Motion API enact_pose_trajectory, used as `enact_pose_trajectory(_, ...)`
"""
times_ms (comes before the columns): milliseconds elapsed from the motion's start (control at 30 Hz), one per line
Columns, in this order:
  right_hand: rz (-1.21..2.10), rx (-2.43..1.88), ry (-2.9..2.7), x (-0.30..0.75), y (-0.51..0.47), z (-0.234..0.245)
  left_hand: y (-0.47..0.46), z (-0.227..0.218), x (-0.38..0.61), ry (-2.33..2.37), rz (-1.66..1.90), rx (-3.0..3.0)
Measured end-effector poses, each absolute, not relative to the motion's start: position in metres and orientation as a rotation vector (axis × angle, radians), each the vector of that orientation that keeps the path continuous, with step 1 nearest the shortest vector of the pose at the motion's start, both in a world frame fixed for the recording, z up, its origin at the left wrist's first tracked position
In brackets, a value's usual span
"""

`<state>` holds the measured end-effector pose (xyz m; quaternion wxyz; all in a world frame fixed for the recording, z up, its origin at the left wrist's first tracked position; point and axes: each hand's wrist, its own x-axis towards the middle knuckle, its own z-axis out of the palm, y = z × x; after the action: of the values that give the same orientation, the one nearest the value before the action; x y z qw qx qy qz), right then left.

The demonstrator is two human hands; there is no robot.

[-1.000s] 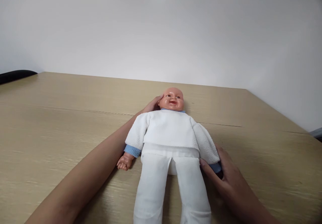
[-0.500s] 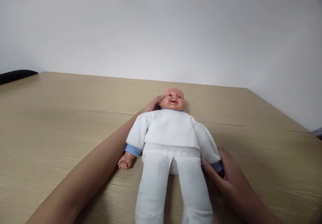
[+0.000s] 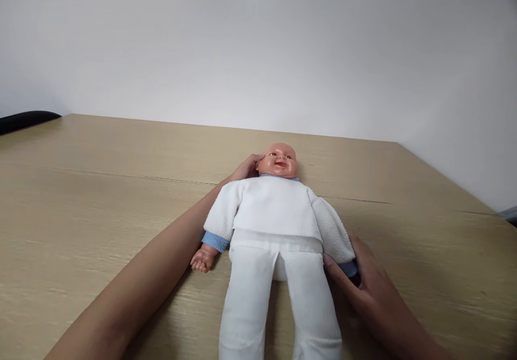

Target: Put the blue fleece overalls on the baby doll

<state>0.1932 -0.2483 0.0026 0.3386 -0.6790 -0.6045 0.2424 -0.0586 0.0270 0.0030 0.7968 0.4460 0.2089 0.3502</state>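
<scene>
A baby doll [image 3: 278, 203] in a white fleece top with blue cuffs and white trousers lies on its back on the wooden table. Beside its bald head, my left hand [image 3: 247, 167] cups the side of the head, its fingertips partly hidden behind it. My right hand [image 3: 363, 282] grips the doll at the hip and lower sleeve, thumb against the side and the other fingers around the cuff, partly out of sight. The doll's other hand rests next to my left forearm. Its feet lie below the picture's edge.
The light wooden table [image 3: 100, 203] has a seam running across it behind the doll's shoulders. A pale wall [image 3: 258, 58] rises behind. Part of a black chair back [image 3: 30, 120] shows at the far left edge.
Almost nothing differs; the doll appears shifted very slightly to the right in view. Both hands keep their places on it.
</scene>
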Motion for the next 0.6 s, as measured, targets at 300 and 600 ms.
enact_pose_trajectory(300, 0.657, -1.761, -1.541, 0.1912, -0.2488, 0.0020, 0.0302, -0.0006, -0.0564, 0.480, 0.772, 0.978)
enact_pose_trajectory(600, 0.575, -1.750, -1.528, 0.1840, -0.2487, -0.0036, 0.0343, -0.0017, -0.0496, 0.445, 0.805, 1.006)
